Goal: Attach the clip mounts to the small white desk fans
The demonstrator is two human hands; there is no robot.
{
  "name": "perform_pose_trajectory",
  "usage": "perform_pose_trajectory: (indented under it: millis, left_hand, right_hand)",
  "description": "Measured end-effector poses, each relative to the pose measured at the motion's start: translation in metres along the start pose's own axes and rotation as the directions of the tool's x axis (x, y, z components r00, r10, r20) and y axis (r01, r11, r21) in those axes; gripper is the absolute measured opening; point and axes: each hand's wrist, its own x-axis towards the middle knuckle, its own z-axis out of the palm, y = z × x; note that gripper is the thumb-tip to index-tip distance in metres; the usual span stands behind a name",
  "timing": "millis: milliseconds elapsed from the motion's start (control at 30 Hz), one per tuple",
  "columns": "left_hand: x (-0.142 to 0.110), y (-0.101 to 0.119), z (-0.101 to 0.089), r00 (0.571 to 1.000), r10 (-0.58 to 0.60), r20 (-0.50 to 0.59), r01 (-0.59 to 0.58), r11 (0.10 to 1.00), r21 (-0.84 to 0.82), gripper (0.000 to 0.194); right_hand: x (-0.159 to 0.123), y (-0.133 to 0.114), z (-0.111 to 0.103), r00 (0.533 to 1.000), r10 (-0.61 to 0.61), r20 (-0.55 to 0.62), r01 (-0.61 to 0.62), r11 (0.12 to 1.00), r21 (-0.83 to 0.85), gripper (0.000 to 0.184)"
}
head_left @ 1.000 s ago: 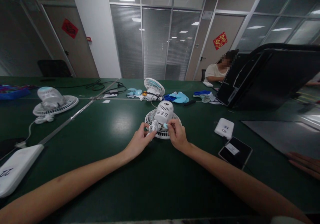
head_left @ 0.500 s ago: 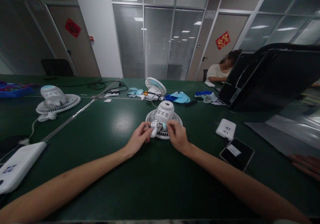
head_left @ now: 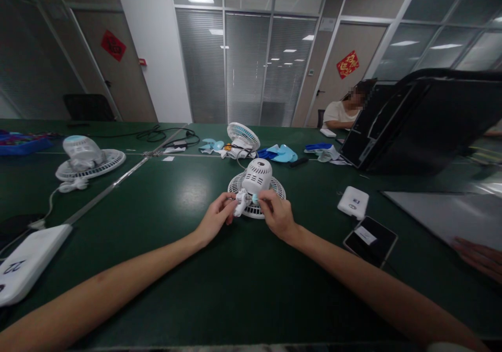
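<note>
I am pinching a white clip-like part (head_left: 241, 205) in the fingertips of my left hand (head_left: 215, 218), and I am gripping a small light-blue knob (head_left: 255, 199) between the thumb and fingers of my right hand (head_left: 279, 216). Both hands are staying narrow, closed around these little pieces. Since a second ago, the white part is turning from showing its round face to leaning over on its side, and the blue knob is shifting left, so the two are now sitting closer together. A thin metal piece seems to be bridging them; I am judging that they are lining up better for hand adjustment, but I cannot tell whether the knob is fully seated.

Just beyond my fingers, the white fan (head_left: 258, 174) is lying grille-down on the green table (head_left: 168, 299), centred in the scene, its motor housing pointing up. On the far side, a second fan (head_left: 243, 135) is leaning among light-blue blades (head_left: 284, 153). To the right, a white power pack (head_left: 353, 202) is lying just beside a dark flat device (head_left: 371, 239). To the left, a third fan (head_left: 84, 156) is resting grille-down. At the right edge, another person's hand (head_left: 478, 255) is lying on a grey sheet (head_left: 423, 205).
</note>
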Motion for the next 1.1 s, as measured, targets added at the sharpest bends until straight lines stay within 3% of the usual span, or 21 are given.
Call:
perform_pose_trajectory:
  millis: [167, 233, 367, 533, 667, 833, 1000, 1100]
  left_hand:
    - [0.0002, -0.0009, 0.0003, 1.000, 0.018, 0.020, -0.018, 1.000, -0.023, 0.039]
    - [0.0001, -0.0011, 0.0002, 1.000, 0.027, 0.010, -0.027, 0.999, -0.022, 0.039]
    - [0.0008, -0.0028, -0.0010, 1.000, 0.027, -0.014, -0.027, 0.999, -0.022, 0.039]
    - [-0.0001, -0.0051, -0.0018, 0.999, 0.045, 0.013, -0.045, 0.999, -0.017, 0.036]
    - [-0.0021, -0.0052, -0.0021, 0.996, 0.083, 0.045, -0.083, 0.997, -0.005, 0.033]
    - [-0.0040, -0.0029, -0.0029, 0.992, 0.123, 0.040, -0.126, 0.990, 0.070, 0.030]
    - [-0.0031, -0.0038, -0.0038, 0.988, 0.154, 0.032, -0.156, 0.978, 0.141, 0.027]
    - [-0.0002, -0.0066, -0.0048, 0.990, 0.139, -0.002, -0.137, 0.979, 0.151, 0.026]
  right_hand:
    - [-0.0010, 0.0025, 0.0021, 0.997, 0.055, -0.056, -0.056, 0.998, -0.008, 0.014]
    - [-0.0003, 0.0022, 0.0024, 0.998, 0.016, -0.067, -0.016, 1.000, -0.006, 0.013]
    - [0.0032, -0.0028, 0.0007, 0.994, -0.110, 0.021, 0.111, 0.993, -0.037, 0.010]
    - [0.0058, -0.0050, -0.0012, 0.996, -0.086, -0.026, 0.083, 0.989, -0.119, 0.009]
    - [0.0050, -0.0022, 0.0002, 0.981, -0.193, 0.014, 0.193, 0.975, -0.110, 0.012]
    - [0.0052, -0.0021, 0.0017, 0.990, -0.134, -0.036, 0.130, 0.987, -0.098, 0.012]
    - [0.0047, -0.0035, -0.0009, 0.961, -0.269, 0.068, 0.272, 0.961, -0.046, 0.028]
    - [0.0051, -0.0041, -0.0015, 0.963, -0.256, 0.081, 0.259, 0.966, -0.027, 0.034]
